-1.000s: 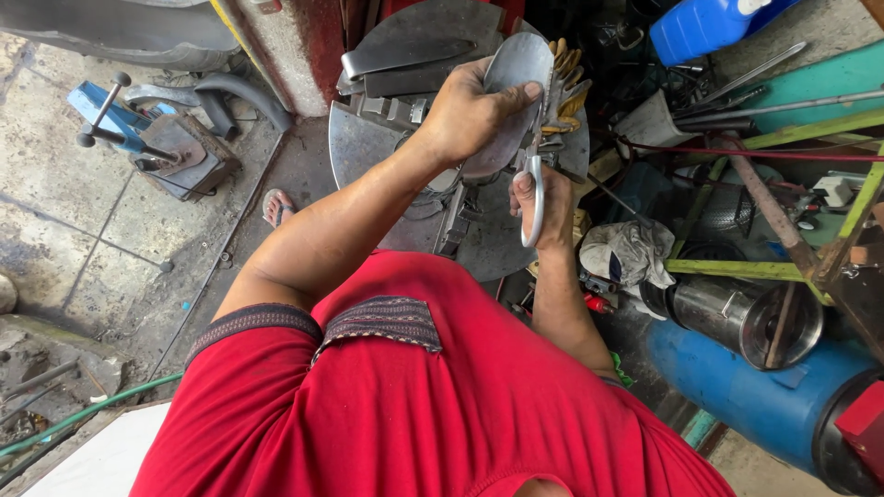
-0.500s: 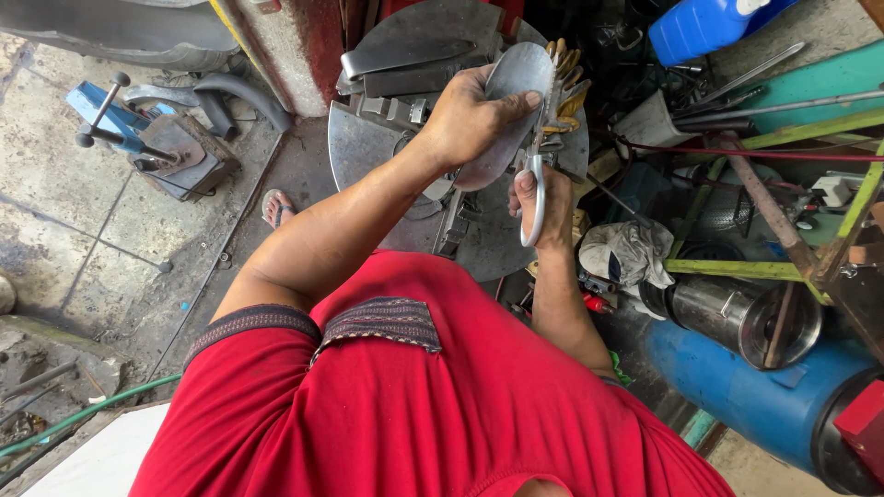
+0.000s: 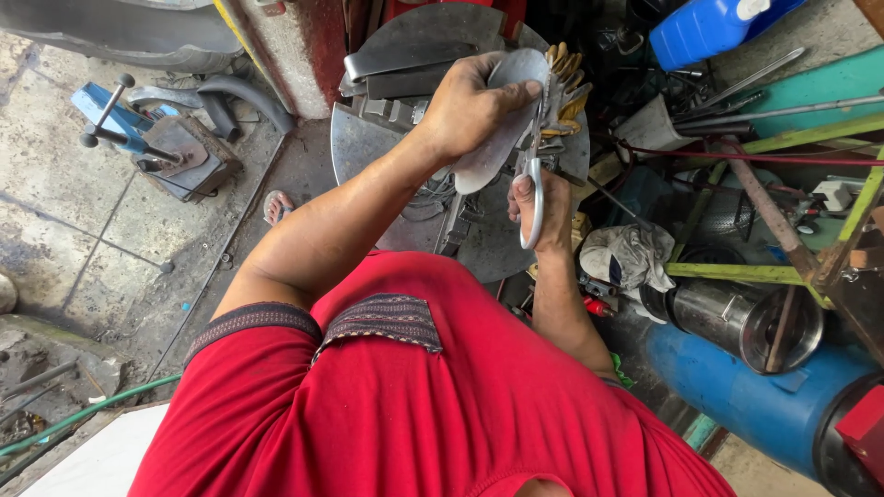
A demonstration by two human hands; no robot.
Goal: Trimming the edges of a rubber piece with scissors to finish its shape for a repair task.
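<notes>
Head view, looking straight down past a red shirt (image 3: 433,405). Left hand (image 3: 470,106) closed around a thin grey metal sheet piece (image 3: 497,138), thumb on the near face and fingers curled over the far edge, apparently to keep the flimsy stock steady and raised clear of the clutter underneath. Right hand (image 3: 543,207) wrapped tight on the handles of metal snips (image 3: 534,156), just below and beside the left, blades pointing up and away along the sheet's right edge, seemingly lined up so the cut edge stays in sight. Sheet piece held between both hands at chest height, touching the blades; whether the blades are biting into it cannot be told from this angle.

Sheet piece dull silver, curved in outline, slightly bowed, matte rather than mirror-bright, with a rounded upper end. Beyond the hands, a large round steel disc (image 3: 387,147) and yellow work gloves (image 3: 566,78). Right of the right hand, a blue drum (image 3: 755,396), a steel cylinder (image 3: 737,322) and a crumpled grey rag (image 3: 631,258). Left of the left arm, a blue bench vise (image 3: 152,138) on cracked concrete floor (image 3: 83,239).
</notes>
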